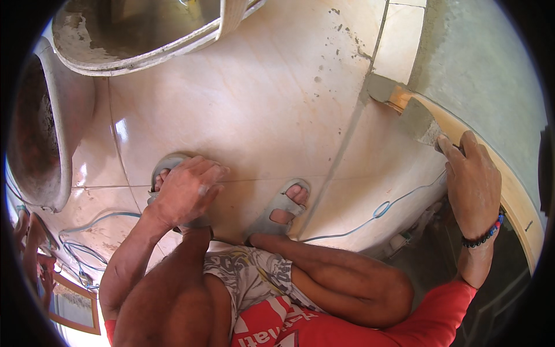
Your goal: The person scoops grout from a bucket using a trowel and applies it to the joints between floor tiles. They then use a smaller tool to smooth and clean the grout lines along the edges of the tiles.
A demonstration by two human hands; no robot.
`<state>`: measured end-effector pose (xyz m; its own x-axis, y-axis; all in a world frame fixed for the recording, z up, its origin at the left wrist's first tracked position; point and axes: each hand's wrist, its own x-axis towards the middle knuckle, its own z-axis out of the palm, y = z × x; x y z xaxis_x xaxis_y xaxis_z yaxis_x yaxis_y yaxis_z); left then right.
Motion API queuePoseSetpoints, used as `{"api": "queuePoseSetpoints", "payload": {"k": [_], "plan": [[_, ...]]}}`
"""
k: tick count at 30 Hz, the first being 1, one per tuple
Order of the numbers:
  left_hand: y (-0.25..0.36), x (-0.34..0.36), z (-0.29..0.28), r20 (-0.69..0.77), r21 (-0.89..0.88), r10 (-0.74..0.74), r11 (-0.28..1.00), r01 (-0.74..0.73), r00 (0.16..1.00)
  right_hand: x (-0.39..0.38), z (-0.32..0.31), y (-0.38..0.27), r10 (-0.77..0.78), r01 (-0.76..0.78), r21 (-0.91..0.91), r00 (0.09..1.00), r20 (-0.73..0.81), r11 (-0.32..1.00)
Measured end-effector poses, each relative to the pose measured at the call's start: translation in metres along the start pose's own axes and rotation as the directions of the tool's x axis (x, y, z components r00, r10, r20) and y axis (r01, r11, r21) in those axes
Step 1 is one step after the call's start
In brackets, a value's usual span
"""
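My right hand (471, 173) grips a putty knife (421, 120) whose blade carries grey mortar. The blade lies against the inner side of a long light wooden strip (457, 124). Wet grey mortar (383, 87) covers the far end of the strip, beside a narrow pale tile piece (399, 46). My left hand (189, 189) hangs above my left sandal (165, 168), its fingers curled in. No object shows in it; its palm is hidden.
A tub of murky water (144, 63) stands at the far left, with a mortar-stained bucket (63, 127) nearer me. Blue cable (347, 231) crosses the glossy tiled floor (248, 104). Grey cement surface (480, 63) lies beyond the strip. Another person's hand (46, 269) shows at the left edge.
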<state>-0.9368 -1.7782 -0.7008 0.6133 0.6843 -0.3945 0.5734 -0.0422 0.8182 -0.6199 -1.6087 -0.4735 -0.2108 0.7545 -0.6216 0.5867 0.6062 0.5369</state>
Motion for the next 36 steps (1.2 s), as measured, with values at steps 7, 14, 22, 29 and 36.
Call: {"api": "queuePoseSetpoints", "payload": {"k": [7,14,22,29,36], "plan": [[0.002,0.000,-0.002,-0.005,0.003,-0.007,1.000,0.007,1.000,0.015,0.002,0.002,-0.065,0.065,-0.017,0.998,-0.013,0.998],[-0.001,-0.001,0.001,-0.037,-0.018,0.027,0.999,-0.028,0.999,0.036,0.006,-0.007,-0.113,0.114,-0.013,0.992,0.058,0.993],[-0.002,-0.003,0.003,-0.062,-0.013,0.032,0.999,-0.033,0.998,0.043,0.008,-0.005,-0.144,0.144,-0.011,0.989,0.028,0.990],[-0.002,-0.003,0.003,-0.050,-0.009,0.032,0.999,-0.032,0.998,0.051,0.009,-0.009,-0.153,0.152,0.025,0.987,0.045,0.988],[-0.002,-0.001,0.000,-0.036,-0.023,0.023,0.999,-0.024,0.999,0.059,0.016,-0.011,-0.170,0.169,0.037,0.985,0.017,0.985]]}}
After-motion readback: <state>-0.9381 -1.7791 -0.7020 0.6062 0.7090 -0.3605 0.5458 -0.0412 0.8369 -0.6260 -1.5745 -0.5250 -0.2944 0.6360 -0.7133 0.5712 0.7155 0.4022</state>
